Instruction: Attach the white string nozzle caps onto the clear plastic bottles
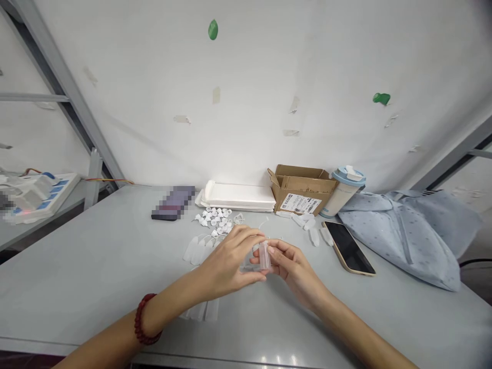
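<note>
Head camera: a person's right hand (pixel 294 264) pinches a small see-through tube (pixel 265 257) between thumb and fingers above a gray table (pixel 96 266), while the left hand (pixel 230 259) curves around it, thumb and fingers parted; whether those fingertips press the tube cannot be told. The tube looks light, smooth and a little slippery, likely thin plastic that could dent under a hard squeeze; its side, near the middle, seems the place for a gentle hold. Flat see-through pieces (pixel 191 249) lie beside the left hand, with a scatter of white caps (pixel 222 223) beyond them. Farther back sit a stack of white packets (pixel 240 195) and an open cardboard box (pixel 303 188), whose white label (pixel 298 203) carries print too small to read. A lidded cup (pixel 338 197), a dark-screened phone (pixel 348 248) and a blue cloth bag (pixel 400 241) are at right. No brand can be made out.
</note>
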`<action>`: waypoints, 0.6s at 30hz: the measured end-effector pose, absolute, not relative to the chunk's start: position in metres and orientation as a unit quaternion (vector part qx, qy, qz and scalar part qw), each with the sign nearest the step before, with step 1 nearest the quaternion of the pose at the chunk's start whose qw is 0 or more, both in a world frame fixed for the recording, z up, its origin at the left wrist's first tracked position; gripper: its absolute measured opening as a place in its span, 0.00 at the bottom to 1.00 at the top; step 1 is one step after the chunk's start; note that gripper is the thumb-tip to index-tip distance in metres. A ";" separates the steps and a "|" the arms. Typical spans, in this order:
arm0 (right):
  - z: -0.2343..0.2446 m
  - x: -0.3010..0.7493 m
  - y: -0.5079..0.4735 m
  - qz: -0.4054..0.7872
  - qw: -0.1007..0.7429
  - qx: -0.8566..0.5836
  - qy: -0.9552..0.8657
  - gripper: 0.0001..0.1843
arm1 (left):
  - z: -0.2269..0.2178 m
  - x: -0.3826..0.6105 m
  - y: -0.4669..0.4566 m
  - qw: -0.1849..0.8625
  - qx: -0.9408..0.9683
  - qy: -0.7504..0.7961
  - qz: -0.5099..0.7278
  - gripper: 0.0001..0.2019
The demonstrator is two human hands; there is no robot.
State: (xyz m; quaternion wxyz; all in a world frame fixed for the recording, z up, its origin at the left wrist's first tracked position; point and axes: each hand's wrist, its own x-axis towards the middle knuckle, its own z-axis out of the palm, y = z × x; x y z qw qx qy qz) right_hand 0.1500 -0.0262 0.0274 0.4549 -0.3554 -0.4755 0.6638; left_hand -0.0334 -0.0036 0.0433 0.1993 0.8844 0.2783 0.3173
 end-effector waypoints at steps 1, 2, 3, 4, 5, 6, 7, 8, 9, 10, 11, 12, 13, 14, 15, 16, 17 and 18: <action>0.027 0.150 -0.026 0.666 0.453 -0.353 -0.475 0.18 | 0.042 -0.033 -0.004 0.190 0.887 0.277 0.317 0.26; 0.027 0.149 -0.027 0.668 0.452 -0.352 -0.476 0.18 | 0.041 -0.033 -0.004 0.182 0.888 0.276 0.319 0.25; 0.027 0.149 -0.027 0.669 0.451 -0.351 -0.476 0.18 | 0.040 -0.032 -0.004 0.174 0.889 0.275 0.323 0.24; 0.027 0.149 -0.027 0.669 0.450 -0.350 -0.477 0.18 | 0.039 -0.032 -0.004 0.167 0.889 0.275 0.326 0.23; 0.027 0.149 -0.027 0.669 0.448 -0.351 -0.478 0.18 | 0.039 -0.032 -0.004 0.160 0.890 0.274 0.329 0.22; 0.027 0.148 -0.027 0.668 0.446 -0.352 -0.480 0.18 | 0.039 -0.032 -0.004 0.153 0.891 0.273 0.330 0.21; 0.027 0.148 -0.027 0.666 0.444 -0.354 -0.483 0.18 | 0.039 -0.032 -0.004 0.145 0.893 0.271 0.329 0.20; 0.028 0.148 -0.027 0.662 0.442 -0.357 -0.489 0.18 | 0.040 -0.032 -0.004 0.138 0.895 0.268 0.328 0.20; 0.028 0.148 -0.027 0.657 0.440 -0.360 -0.496 0.18 | 0.040 -0.032 -0.004 0.132 0.897 0.267 0.325 0.19; 0.028 0.148 -0.027 0.650 0.437 -0.363 -0.505 0.18 | 0.041 -0.032 -0.005 0.127 0.899 0.267 0.323 0.19; 0.029 0.148 -0.027 0.641 0.434 -0.366 -0.516 0.18 | 0.042 -0.032 -0.005 0.124 0.900 0.266 0.321 0.18; 0.030 0.147 -0.027 0.632 0.430 -0.370 -0.528 0.19 | 0.044 -0.033 -0.005 0.124 0.902 0.265 0.318 0.17; 0.030 0.147 -0.028 0.622 0.426 -0.374 -0.540 0.19 | 0.046 -0.034 -0.005 0.126 0.903 0.264 0.314 0.17; 0.031 0.147 -0.028 0.613 0.422 -0.380 -0.550 0.19 | 0.048 -0.035 -0.005 0.131 0.906 0.261 0.308 0.16; 0.031 0.147 -0.028 0.604 0.417 -0.386 -0.558 0.19 | 0.050 -0.036 -0.005 0.137 0.909 0.255 0.300 0.16; 0.031 0.147 -0.029 0.598 0.412 -0.392 -0.565 0.19 | 0.053 -0.038 -0.005 0.143 0.913 0.249 0.291 0.16; 0.031 0.147 -0.029 0.595 0.406 -0.395 -0.570 0.19 | 0.057 -0.040 -0.006 0.149 0.917 0.243 0.280 0.16; 0.030 0.147 -0.029 0.596 0.397 -0.394 -0.576 0.19 | 0.060 -0.042 -0.007 0.156 0.921 0.239 0.267 0.17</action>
